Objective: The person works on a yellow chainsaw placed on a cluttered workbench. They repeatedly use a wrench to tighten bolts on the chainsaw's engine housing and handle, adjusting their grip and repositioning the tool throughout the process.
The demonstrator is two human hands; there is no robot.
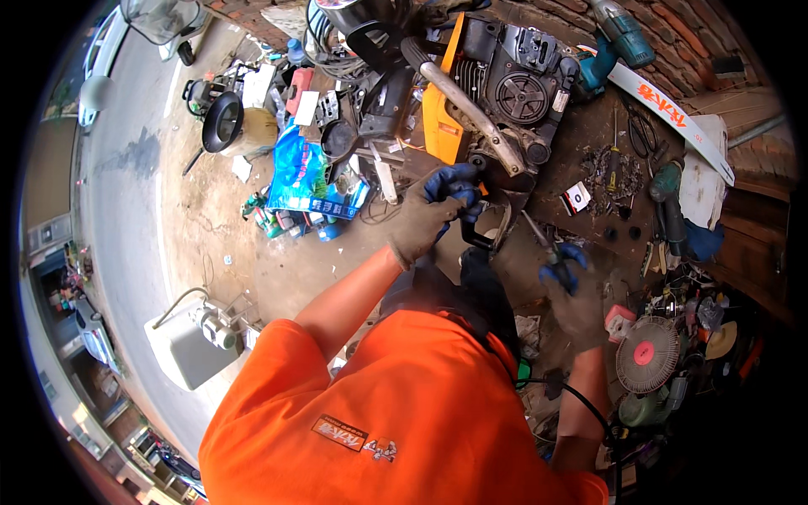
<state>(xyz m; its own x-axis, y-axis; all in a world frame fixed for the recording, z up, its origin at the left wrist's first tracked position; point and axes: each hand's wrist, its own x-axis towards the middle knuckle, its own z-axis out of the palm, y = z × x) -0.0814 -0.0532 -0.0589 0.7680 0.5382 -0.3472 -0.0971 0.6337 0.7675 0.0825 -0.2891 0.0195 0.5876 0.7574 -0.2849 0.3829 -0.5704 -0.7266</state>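
Note:
My left hand, in a grey glove with blue fingertips, is in front of a partly dismantled chainsaw. Its fingers are curled together, and whatever they hold is hidden. The saw has a dark engine block, an orange housing and a worn metal handlebar running across it. My right hand, gloved alike and slightly blurred, is apart from the saw on its near right side. It grips a screwdriver whose thin shaft points up and left toward the saw.
A teal power drill and a long white guide bar lie at the far right. Small screws are heaped near pliers. An electric fan stands lower right. A blue bag and black pan are left, beyond them a road.

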